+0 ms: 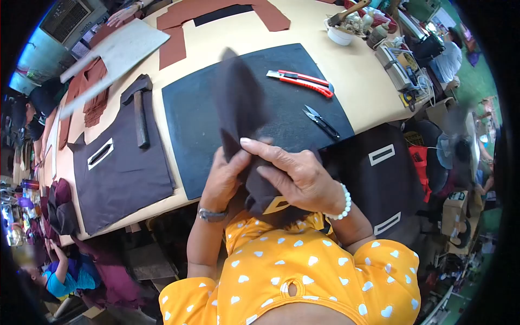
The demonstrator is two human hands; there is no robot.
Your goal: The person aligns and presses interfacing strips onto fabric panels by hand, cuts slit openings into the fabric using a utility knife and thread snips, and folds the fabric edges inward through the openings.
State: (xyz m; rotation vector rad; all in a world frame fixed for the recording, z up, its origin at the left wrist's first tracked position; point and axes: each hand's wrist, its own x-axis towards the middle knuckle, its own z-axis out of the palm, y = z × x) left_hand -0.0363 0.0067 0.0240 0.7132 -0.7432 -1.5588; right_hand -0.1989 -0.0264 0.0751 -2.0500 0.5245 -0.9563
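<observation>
A dark brown fabric piece (241, 100) is bunched between my hands, its upper end raised and blurred by motion. My left hand (225, 176) pinches it from the left, thumb pressed on the cloth. On the right, my right hand (303, 176) is closed on the same cloth, with index finger and thumb near the fold. A pale-edged rectangular opening (277, 205) shows in the cloth below my right hand. Beneath lies a black mat (192, 124), bearing a red utility knife (300, 81) and small thread snips (322, 122).
To the left, a hammer (141, 111) rests on a dark fabric panel (127, 181) with a pale-framed slot. Rust-coloured pieces (173, 46) and a white board (127, 51) lie further back. A white bowl (340, 37) stands back right. Other people are around the table.
</observation>
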